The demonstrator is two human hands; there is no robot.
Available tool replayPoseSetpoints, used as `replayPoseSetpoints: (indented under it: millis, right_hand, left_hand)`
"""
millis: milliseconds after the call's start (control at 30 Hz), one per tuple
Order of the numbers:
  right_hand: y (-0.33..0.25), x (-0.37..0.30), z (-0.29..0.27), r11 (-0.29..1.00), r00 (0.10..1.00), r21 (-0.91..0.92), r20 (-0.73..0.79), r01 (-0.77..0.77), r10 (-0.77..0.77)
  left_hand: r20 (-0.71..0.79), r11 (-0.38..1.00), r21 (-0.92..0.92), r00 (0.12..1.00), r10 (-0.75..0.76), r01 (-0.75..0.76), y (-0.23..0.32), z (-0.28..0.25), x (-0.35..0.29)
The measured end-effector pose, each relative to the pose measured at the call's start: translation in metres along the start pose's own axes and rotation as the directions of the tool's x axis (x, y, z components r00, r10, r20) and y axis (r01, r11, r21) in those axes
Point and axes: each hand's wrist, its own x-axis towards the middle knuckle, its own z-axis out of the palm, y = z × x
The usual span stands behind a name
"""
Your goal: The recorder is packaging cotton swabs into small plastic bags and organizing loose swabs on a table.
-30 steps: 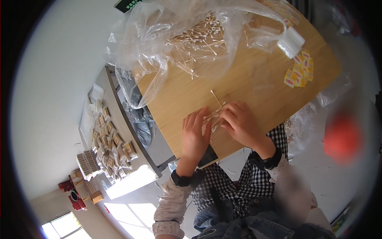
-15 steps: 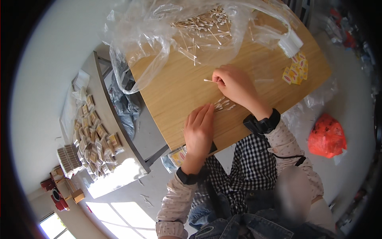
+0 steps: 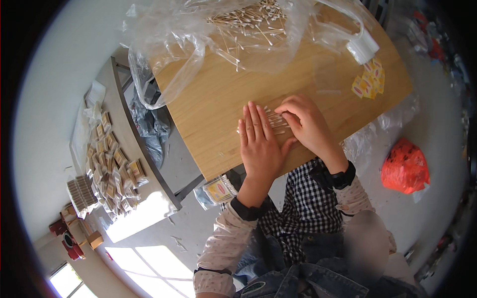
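A small row of white-tipped cotton swabs [image 3: 275, 120] lies on the wooden table [image 3: 218, 99] between my two hands. My left hand [image 3: 261, 144] rests flat over part of them, its fingers stretched forward and the thumb out to the right. From the right, my right hand [image 3: 308, 124] reaches in with thumb and forefinger pinched on a cotton swab at the row's edge; the fingertips partly hide it. Farther back, a heap of loose cotton swabs [image 3: 248, 20] lies in an open clear plastic bag [image 3: 191, 52].
Yellow printed cards [image 3: 368, 79] and a roll of clear plastic [image 3: 362, 48] lie at the table's right. A packet of swabs [image 3: 220, 189] is by the near edge. Many small packets [image 3: 112, 159] cover a side table at left. A red bag [image 3: 405, 166] stands on the floor.
My left hand has moved up and to the right and flattened over the swabs. My right hand has come down to the row with its swab. The view has shifted slightly.
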Motion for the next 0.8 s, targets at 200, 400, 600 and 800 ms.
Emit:
replayPoseSetpoints:
  millis: [200,400,600,800]
  right_hand:
    - [0.007,0.007,0.011,0.997,0.997,-0.083,-0.08,-0.003,-0.004]
    - [0.016,-0.006,0.0,0.984,0.995,-0.15,-0.024,0.094,-0.098]
    - [0.019,-0.004,-0.01,0.975,0.999,-0.217,-0.006,0.047,-0.05]
    - [0.021,0.026,-0.004,0.968,0.996,-0.246,-0.053,0.054,-0.069]
  left_hand:
    - [-0.023,0.994,0.099,0.998,0.059,-0.056,-0.013,0.003,0.023]
    - [0.037,1.0,0.018,0.999,-0.009,0.008,0.001,-0.001,-0.015]
    - [-0.013,0.973,-0.229,1.0,-0.026,0.023,-0.005,-0.012,-0.024]
    - [0.023,0.993,-0.084,0.996,-0.084,0.086,-0.009,-0.019,-0.025]
